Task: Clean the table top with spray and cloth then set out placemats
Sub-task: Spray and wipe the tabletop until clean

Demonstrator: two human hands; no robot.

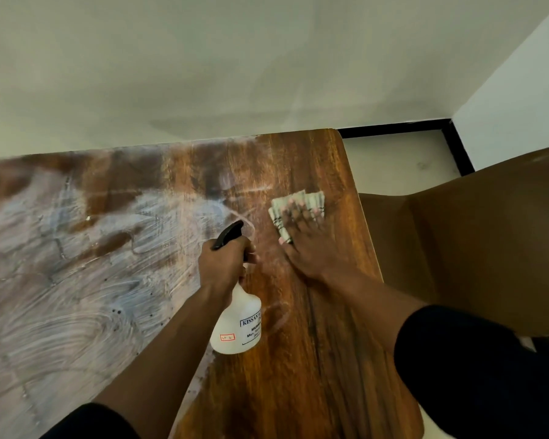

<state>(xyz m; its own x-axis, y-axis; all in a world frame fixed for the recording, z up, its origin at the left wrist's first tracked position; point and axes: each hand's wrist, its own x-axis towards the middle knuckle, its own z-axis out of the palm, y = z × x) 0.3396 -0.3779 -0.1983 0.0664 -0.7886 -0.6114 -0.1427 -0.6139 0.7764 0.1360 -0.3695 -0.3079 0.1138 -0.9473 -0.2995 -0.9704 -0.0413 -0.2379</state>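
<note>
- Left grip (225, 264): fingers wrapped round the neck of the spray bottle (238, 324), nozzle aimed forward over the table (314, 343).
- Right grip (301, 239): fingers spread flat, pressing the folded cloth (311, 201) down near the table's far right corner, just beside the bottle's nozzle.
- Progress: whitish wiped smears cover the left portion; the right strip looks mostly untreated. No placemats in view, so that step remains.
- Brown chair (473, 248): beside the table's right edge.
</note>
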